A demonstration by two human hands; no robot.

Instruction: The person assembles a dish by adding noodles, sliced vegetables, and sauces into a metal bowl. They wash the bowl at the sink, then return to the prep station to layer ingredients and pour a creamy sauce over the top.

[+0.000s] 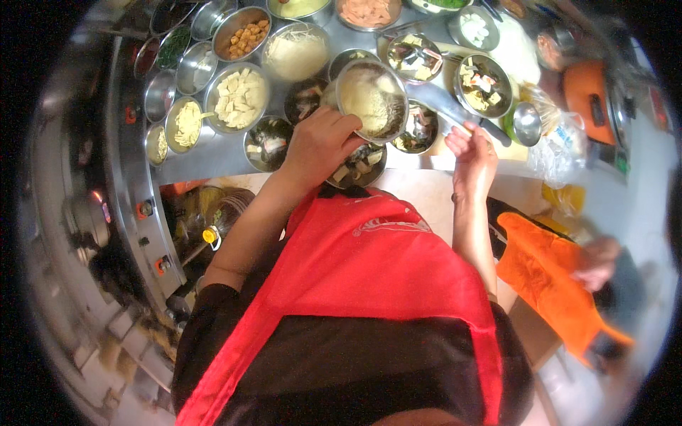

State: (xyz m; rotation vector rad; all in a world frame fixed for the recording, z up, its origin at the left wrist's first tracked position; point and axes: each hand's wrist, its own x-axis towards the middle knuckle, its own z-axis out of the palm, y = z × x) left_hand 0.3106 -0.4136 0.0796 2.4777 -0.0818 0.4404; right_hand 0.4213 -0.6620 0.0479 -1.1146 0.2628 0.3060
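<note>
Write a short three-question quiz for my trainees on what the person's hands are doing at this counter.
1. True or false: the left hand holds a tilted steel bowl.
2. Which hand rests at the counter edge on a long handle?
3. Multiple choice: the apron is A) green, B) red, C) white.

Key: 1 true; 2 right hand; 3 B.
</note>
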